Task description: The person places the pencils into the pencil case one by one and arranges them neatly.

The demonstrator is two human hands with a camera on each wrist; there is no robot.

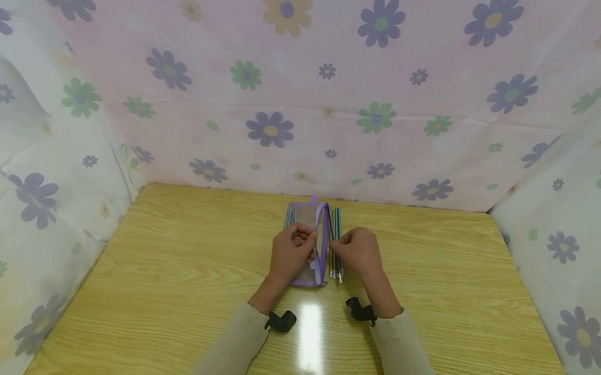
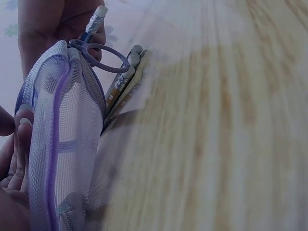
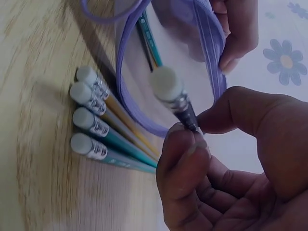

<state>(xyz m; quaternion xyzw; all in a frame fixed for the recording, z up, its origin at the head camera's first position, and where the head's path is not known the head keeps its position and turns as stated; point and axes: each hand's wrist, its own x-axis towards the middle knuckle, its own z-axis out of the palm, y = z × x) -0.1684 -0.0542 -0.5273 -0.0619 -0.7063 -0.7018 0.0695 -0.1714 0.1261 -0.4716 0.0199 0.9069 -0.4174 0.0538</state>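
My left hand grips the edge of a see-through mesh pencil pouch with purple trim, its fingertips on the zip side. The pouch's mouth gapes toward the right, as the purple zip rim shows in the right wrist view. Inside lies a green pencil. Between thumb and fingers, my right hand pinches a dark pencil close to its white eraser, the eraser end pointing at the camera in front of the opening. Its far end is hidden.
Several loose pencils, green and yellow with white erasers, lie side by side on the wooden table just right of the pouch. A purple loop hangs from the zip end. Flower-printed cloth stands behind and at both sides.
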